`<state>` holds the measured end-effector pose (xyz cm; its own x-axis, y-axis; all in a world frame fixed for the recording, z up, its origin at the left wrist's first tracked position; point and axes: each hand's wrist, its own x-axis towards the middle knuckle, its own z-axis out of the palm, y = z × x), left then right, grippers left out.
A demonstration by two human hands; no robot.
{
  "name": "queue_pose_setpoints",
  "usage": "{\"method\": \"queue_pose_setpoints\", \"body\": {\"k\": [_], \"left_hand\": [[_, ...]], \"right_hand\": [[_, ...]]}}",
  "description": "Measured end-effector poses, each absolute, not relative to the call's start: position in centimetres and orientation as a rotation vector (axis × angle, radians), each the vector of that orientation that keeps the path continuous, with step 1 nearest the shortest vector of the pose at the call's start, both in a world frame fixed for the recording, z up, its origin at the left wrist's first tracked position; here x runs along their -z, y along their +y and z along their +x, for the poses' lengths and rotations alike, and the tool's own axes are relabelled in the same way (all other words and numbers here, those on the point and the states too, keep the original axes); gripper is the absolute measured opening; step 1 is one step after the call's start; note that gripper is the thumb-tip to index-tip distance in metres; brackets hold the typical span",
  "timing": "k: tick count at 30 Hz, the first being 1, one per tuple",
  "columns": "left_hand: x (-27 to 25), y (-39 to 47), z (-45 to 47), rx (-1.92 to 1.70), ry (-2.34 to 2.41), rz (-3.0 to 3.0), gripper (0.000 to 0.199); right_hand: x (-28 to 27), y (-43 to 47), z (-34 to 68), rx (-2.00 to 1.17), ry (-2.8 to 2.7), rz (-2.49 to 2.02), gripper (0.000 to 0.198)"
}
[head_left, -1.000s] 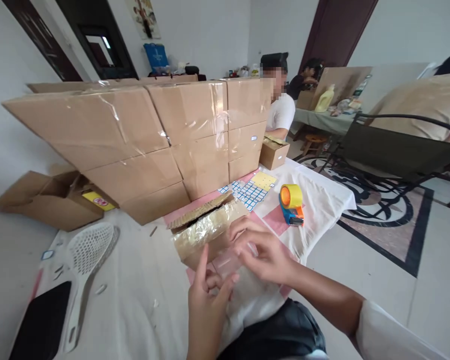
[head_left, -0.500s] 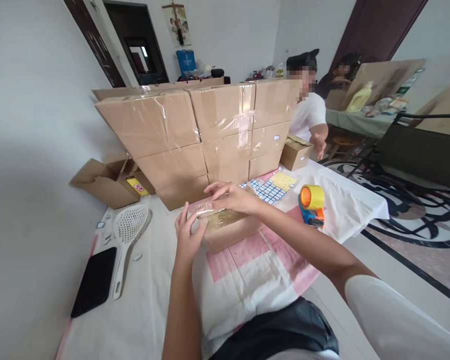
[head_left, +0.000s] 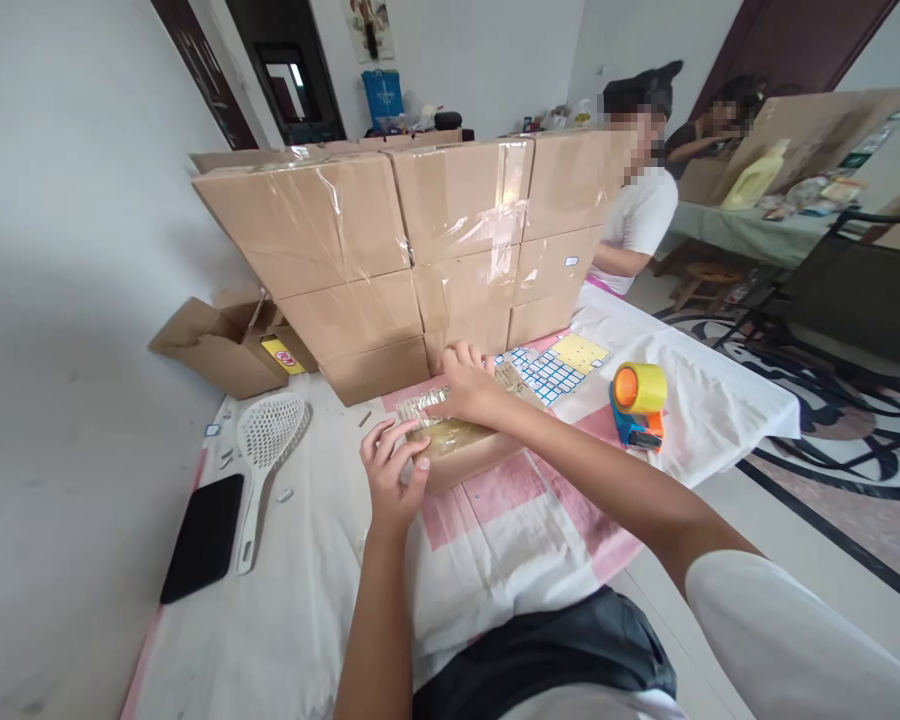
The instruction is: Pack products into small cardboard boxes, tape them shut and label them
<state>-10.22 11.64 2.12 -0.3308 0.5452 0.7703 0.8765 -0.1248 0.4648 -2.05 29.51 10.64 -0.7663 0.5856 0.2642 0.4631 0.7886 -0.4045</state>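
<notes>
A small cardboard box [head_left: 469,462] lies in front of me, its top covered with shiny brown tape. A crinkled, glossy strip of clear tape [head_left: 418,403] runs along its far side. My left hand [head_left: 392,472] touches the left end of the box with fingers spread. Across the top reaches my right hand [head_left: 471,385], its fingers apart and bent toward the far edge, the palm over the strip. What lies under that palm is hidden. To the right stands a tape dispenser [head_left: 637,405] with a yellow roll.
Behind the box rises a wall of stacked, taped cartons [head_left: 360,270]. At left are an open carton [head_left: 225,355], a white slotted skimmer [head_left: 270,430] and a black tablet [head_left: 204,540]. A blue-and-yellow patterned sheet [head_left: 559,370] lies beyond the box. A co-worker [head_left: 645,220] is behind the cartons.
My right hand has shifted along the top, its fingers now over the far side. My left fingers have spread over the left end. The small carton beside the co-worker has left the table.
</notes>
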Motion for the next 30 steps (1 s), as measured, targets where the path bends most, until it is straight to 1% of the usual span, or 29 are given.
{"method": "queue_pose_setpoints", "body": {"k": [1,2,5,8,10,13,20,26,30], "left_hand": [[-2.1,11.6,-10.2,1.438,-1.836,-1.58,0.026],[-2.1,11.7,-10.1,1.432,-1.851,-1.584,0.026],[-1.9,11.8,-9.9,1.403,-1.873,-1.603,0.027],[-1.5,12.1,-9.8,1.362,-1.88,-1.593,0.035],[-1.3,12.3,-9.7,1.333,-1.893,-1.575,0.039],[-1.0,12.6,-9.4,1.321,-1.906,-1.508,0.038],[-0.6,13.1,-8.1,1.499,-1.848,-1.273,0.038],[0.3,13.4,-8.3,1.496,-1.829,-1.255,0.04],[0.6,13.8,-8.6,1.494,-1.772,-1.239,0.042]], "right_hand": [[-10.9,30.4,-1.9,-0.356,-2.564,-0.892,0.063],[-11.2,31.8,-1.5,-0.281,-2.512,-0.982,0.066],[-11.8,37.9,2.2,-0.185,-2.36,-1.212,0.05],[-11.5,44.7,8.5,-0.221,-2.35,-1.552,0.042],[-11.0,48.4,12.5,-0.25,-2.404,-1.638,0.032],[-9.7,52.3,16.1,-0.302,-2.527,-1.64,0.021],[-7.1,57.5,17.6,-0.469,-2.751,-1.695,0.021],[-5.4,58.5,18.0,-0.645,-2.91,-1.748,0.023],[-5.2,58.1,17.9,-0.655,-2.941,-1.591,0.011]]}}
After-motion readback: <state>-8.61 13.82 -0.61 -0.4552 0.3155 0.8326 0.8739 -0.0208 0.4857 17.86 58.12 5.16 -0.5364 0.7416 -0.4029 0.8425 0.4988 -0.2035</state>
